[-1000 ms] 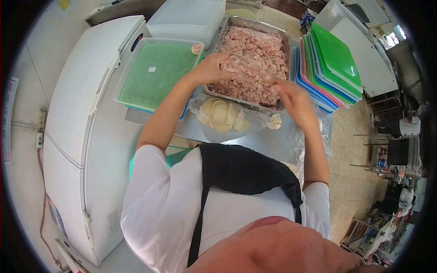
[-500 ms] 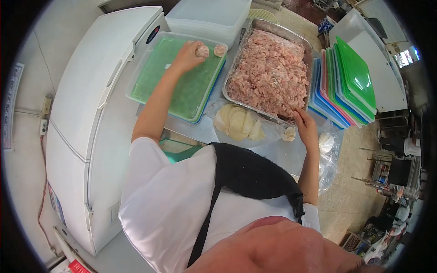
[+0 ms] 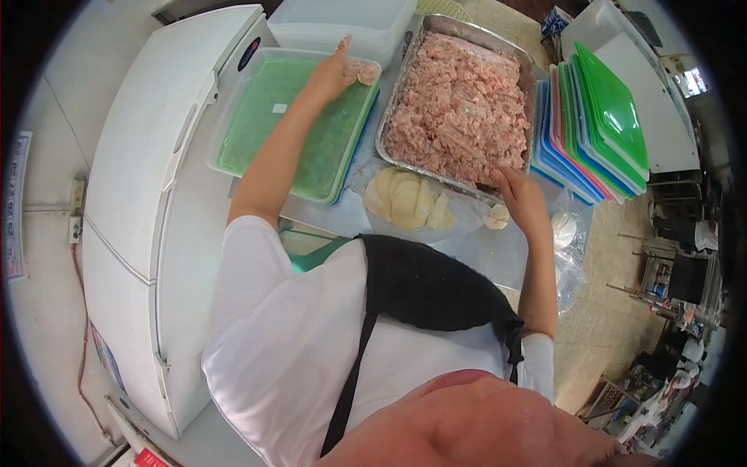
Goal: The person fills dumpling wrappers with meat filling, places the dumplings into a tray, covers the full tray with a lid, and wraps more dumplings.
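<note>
My left hand [image 3: 330,76] is over the far right corner of a green-lidded plastic container [image 3: 272,140], its fingers stretched out. Beside it, small meat-filled dumplings [image 3: 363,73] sit on the green surface, partly hidden by the hand. My right hand [image 3: 523,201] is at the near right rim of a metal tray [image 3: 383,148] heaped with ground meat [image 3: 459,109]. Its fingers are pinched at the edge of the meat; what they hold is too small to make out. Round pale dough wrappers [image 3: 408,198] lie on plastic before the tray, with a crumpled wrapper piece [image 3: 496,217] nearby.
Clear plastic containers [image 3: 342,27] are stacked behind the green one. Colored plastic lids [image 3: 603,117] stand to the right of the tray. A white refrigerator [image 3: 148,156] is close on the left. A plastic bag [image 3: 570,249] hangs at the table's right edge.
My left hand has let go of the dumpling beside the other one and stretched its fingers out. My right hand has shifted slightly along the tray's near rim.
</note>
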Available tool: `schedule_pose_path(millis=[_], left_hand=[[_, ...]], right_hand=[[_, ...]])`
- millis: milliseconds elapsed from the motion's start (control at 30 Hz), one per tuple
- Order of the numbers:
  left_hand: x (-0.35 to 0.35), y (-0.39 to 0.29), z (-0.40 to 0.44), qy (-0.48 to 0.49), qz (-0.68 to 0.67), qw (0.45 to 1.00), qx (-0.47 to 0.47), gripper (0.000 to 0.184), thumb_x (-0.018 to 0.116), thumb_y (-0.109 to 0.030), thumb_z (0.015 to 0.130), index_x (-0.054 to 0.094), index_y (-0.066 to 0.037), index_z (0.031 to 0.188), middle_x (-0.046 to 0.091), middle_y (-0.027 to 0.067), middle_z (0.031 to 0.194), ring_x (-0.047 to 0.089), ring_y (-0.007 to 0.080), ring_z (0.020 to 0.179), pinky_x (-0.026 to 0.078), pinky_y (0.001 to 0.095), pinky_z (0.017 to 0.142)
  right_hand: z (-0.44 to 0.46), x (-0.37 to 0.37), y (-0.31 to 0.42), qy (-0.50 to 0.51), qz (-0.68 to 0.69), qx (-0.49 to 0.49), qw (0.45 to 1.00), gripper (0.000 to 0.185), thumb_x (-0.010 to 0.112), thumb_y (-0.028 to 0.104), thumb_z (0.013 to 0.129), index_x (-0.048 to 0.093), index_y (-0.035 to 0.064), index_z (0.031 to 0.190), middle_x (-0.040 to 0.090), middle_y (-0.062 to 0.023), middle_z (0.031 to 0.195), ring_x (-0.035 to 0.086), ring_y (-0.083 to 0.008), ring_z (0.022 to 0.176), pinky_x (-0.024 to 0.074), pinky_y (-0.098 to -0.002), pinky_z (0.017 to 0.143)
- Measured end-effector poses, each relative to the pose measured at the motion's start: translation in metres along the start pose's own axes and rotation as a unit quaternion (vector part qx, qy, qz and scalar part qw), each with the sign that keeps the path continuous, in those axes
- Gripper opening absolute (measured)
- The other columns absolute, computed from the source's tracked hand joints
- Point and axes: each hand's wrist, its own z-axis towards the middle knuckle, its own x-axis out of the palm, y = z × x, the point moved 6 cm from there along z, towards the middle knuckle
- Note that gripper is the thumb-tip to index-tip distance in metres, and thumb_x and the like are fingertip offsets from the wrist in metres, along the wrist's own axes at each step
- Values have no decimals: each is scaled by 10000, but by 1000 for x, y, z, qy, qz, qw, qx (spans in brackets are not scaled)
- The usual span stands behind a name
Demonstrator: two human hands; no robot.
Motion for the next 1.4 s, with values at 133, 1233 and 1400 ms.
schedule_pose_path(millis=[133, 1233, 1400], left_hand=[[-20, -37, -36, -82, 32, 987, 137, 640, 692, -139, 780, 413, -81, 1353, 609, 192, 1103, 584, 349, 1021, 470, 431, 856], [95, -122, -209, 133, -782, 591, -146, 317, 528, -194, 937, 518, -11, 1196, 600, 91, 1162, 595, 196, 1055, 473, 346, 925], [89, -114, -209, 188, -710, 666, -132, 396, 593, -208, 904, 503, -20, 1241, 602, 77, 1162, 593, 195, 1056, 455, 347, 954]], right_hand=[[24, -6, 10, 20, -121, -103, 987, 302, 536, 306, 920, 640, 41, 819, 618, -149, 772, 624, -345, 767, 480, -445, 655], [34, 50, 35, 30, -78, -132, 988, 410, 473, 374, 932, 679, 63, 763, 679, -142, 812, 660, -311, 795, 521, -438, 638], [41, 64, 57, 81, -267, -133, 951, 368, 504, 357, 914, 699, 64, 805, 676, -160, 774, 677, -304, 792, 535, -419, 636]])
